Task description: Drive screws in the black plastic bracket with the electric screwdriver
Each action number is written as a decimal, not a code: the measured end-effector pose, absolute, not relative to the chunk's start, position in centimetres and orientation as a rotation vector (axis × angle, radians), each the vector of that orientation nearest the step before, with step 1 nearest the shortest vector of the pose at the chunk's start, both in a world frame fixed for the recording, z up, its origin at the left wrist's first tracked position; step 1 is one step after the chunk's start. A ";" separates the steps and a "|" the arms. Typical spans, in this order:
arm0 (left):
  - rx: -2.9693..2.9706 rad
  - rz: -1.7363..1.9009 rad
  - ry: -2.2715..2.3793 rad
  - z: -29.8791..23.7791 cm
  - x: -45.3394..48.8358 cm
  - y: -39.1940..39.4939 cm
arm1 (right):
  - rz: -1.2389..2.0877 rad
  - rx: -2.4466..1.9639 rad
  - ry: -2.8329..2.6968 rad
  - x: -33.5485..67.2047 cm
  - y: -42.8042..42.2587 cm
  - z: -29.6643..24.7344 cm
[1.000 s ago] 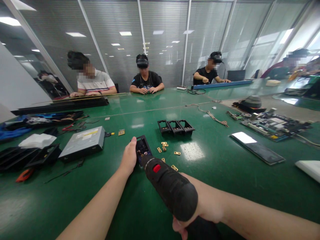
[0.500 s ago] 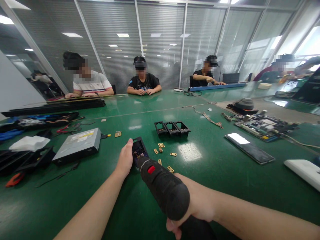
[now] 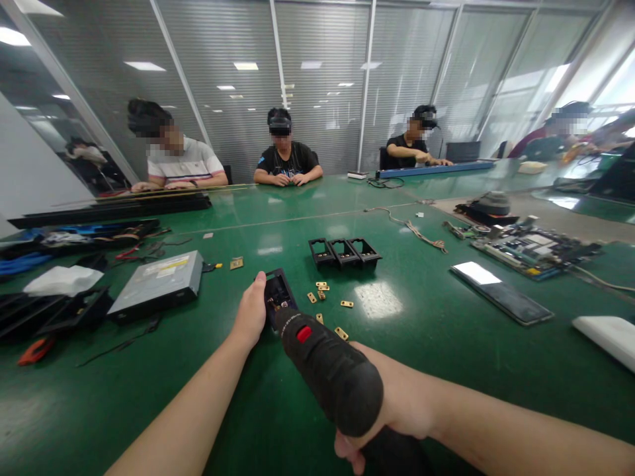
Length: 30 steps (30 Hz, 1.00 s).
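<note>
My left hand (image 3: 251,311) grips the left side of a black plastic frame (image 3: 280,283) resting on the green table. Small metal parts show inside the frame. My right hand (image 3: 384,396) is wrapped round a black cordless drill (image 3: 330,373) with a red switch on top. The drill's front end points down into the frame, and its tip is partly hidden. To the right of the frame lie several small brass plates (image 3: 347,304), each with two holes. Just beyond them stands a joined row of black frames (image 3: 343,254).
A silver disc drive (image 3: 157,284) lies on the left near dark bins, an orange-handled tool (image 3: 36,351) and wires. A phone (image 3: 501,293), a circuit board (image 3: 536,248) and a white object (image 3: 608,337) are at right. Several people sit across the table (image 3: 198,410).
The whole view has shifted slightly. The drill stays in the frame, and both hands keep their holds with hardly any visible movement.
</note>
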<state>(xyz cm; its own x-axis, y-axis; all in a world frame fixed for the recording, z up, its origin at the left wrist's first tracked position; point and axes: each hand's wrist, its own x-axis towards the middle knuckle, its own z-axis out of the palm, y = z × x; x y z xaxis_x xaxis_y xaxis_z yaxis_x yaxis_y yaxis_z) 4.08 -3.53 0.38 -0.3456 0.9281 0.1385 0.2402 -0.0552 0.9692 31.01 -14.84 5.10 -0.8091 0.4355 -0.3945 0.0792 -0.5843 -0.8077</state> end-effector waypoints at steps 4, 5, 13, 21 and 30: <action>1.238 1.404 1.603 0.3 4.0 -3.6 | 2.469 -0.826 -1.327 31.2 -14.8 4.9; 1.240 1.402 1.602 0.3 3.9 -3.6 | 2.466 -0.816 -1.335 31.3 -14.7 4.9; 1.243 1.400 1.564 0.5 4.2 -3.8 | 2.447 -0.804 -1.371 31.5 -14.9 5.4; 1.235 1.399 1.569 0.5 4.1 -3.7 | 2.457 -0.830 -1.287 31.4 -15.2 5.3; 1.235 1.373 1.576 0.4 4.0 -3.7 | 2.448 -0.827 -1.375 31.4 -15.0 5.3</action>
